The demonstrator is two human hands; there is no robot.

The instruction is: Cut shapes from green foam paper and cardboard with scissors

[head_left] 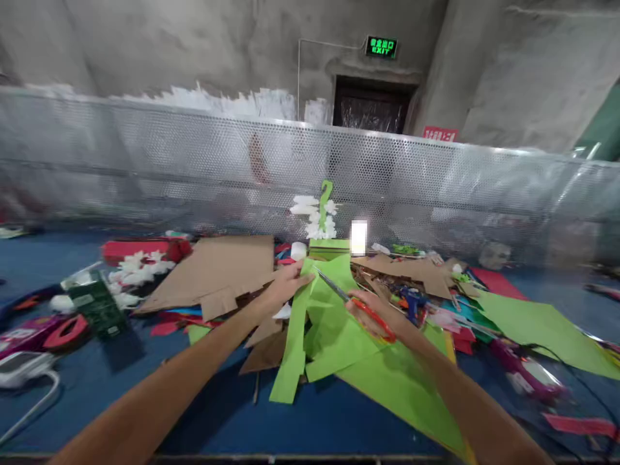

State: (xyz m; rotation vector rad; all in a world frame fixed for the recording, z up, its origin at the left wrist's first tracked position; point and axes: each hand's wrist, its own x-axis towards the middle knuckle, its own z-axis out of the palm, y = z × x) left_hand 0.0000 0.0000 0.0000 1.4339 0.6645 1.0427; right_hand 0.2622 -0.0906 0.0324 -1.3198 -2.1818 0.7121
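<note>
My right hand is closed round the red-orange handles of a pair of scissors, whose blades point up and left. The blades lie at a sheet of light green paper, by the top of a long strip that hangs down its left side. My left hand pinches the sheet near its upper left edge, close to the blade tips. Behind the sheet stands a green hook-shaped cutout with white flower-like pieces around it, above a green box-like base.
Brown cardboard lies to the left, near a dark green box. A blue glue gun rests among scraps on the right. Another green sheet is farther right. A perforated metal screen borders the blue table.
</note>
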